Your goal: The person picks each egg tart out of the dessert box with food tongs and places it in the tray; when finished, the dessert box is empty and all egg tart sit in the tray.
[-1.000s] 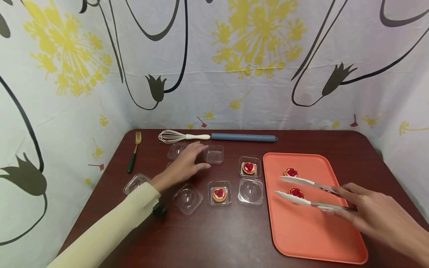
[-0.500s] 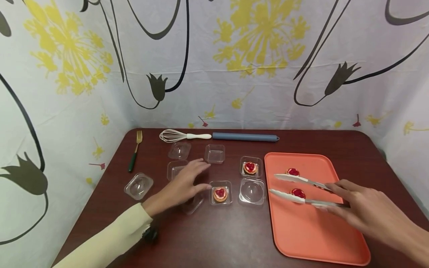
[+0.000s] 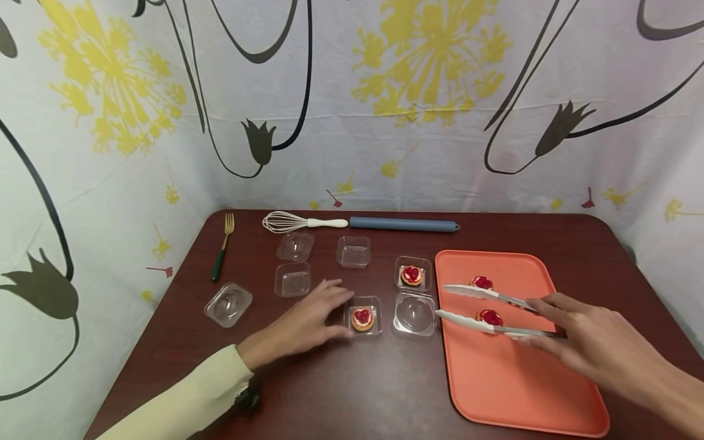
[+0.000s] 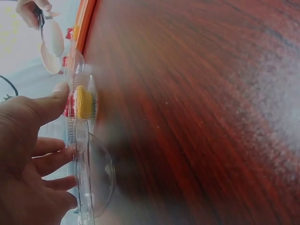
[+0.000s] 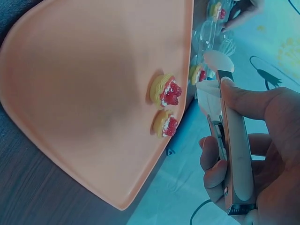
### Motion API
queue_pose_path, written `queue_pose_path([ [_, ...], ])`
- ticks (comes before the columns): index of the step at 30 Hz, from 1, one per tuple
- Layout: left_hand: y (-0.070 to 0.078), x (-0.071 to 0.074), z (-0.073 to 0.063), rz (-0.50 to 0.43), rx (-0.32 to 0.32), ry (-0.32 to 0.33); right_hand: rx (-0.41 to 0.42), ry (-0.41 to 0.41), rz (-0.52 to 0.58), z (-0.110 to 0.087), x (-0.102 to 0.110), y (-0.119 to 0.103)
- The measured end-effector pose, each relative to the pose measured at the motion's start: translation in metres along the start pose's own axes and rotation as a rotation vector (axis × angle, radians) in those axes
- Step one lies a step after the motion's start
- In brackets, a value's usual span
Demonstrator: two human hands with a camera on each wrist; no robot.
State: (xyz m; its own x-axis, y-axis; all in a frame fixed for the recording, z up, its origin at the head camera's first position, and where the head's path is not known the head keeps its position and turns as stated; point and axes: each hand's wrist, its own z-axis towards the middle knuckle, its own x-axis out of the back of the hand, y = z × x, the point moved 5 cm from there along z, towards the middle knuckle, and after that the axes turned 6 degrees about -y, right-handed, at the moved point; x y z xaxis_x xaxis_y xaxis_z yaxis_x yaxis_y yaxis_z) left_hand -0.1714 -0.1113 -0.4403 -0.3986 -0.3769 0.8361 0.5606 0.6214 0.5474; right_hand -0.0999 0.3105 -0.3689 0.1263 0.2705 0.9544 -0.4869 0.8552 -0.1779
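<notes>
My left hand (image 3: 305, 321), fingers spread, reaches the left side of a clear plastic box (image 3: 376, 330) holding a small fruit tart (image 3: 362, 318). In the left wrist view, the fingertips are right at the rim of the clear plastic, and a domed lid (image 4: 102, 176) shows beside the box; the hand covers that lid in the head view. My right hand (image 3: 588, 339) grips tongs (image 3: 469, 321) with pale tips, their arms apart over the orange tray (image 3: 522, 379). Two fruit tarts, one farther back (image 3: 483, 282) and one nearer (image 3: 490, 317), lie on the tray below the tongs.
Another boxed tart (image 3: 411, 275) stands behind a clear domed lid (image 3: 414, 315). Two boxes, at the back (image 3: 354, 252) and left (image 3: 293, 280), contain nothing. More lids lie leftward (image 3: 228, 304). A fork (image 3: 222, 247), whisk (image 3: 305, 222) and blue rod (image 3: 404, 225) line the table's far side.
My left hand has moved from the back boxes toward me, down to the near boxed tart. The tongs have shifted slightly left over the tray, still gripped in my right hand.
</notes>
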Motion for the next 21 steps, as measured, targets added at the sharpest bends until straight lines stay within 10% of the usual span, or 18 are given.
queue_pose_path([
  [21, 0.000, -0.001, 0.004, 0.049, -0.018, -0.025, 0.152, 0.020, 0.015, 0.028, -0.003, -0.033],
])
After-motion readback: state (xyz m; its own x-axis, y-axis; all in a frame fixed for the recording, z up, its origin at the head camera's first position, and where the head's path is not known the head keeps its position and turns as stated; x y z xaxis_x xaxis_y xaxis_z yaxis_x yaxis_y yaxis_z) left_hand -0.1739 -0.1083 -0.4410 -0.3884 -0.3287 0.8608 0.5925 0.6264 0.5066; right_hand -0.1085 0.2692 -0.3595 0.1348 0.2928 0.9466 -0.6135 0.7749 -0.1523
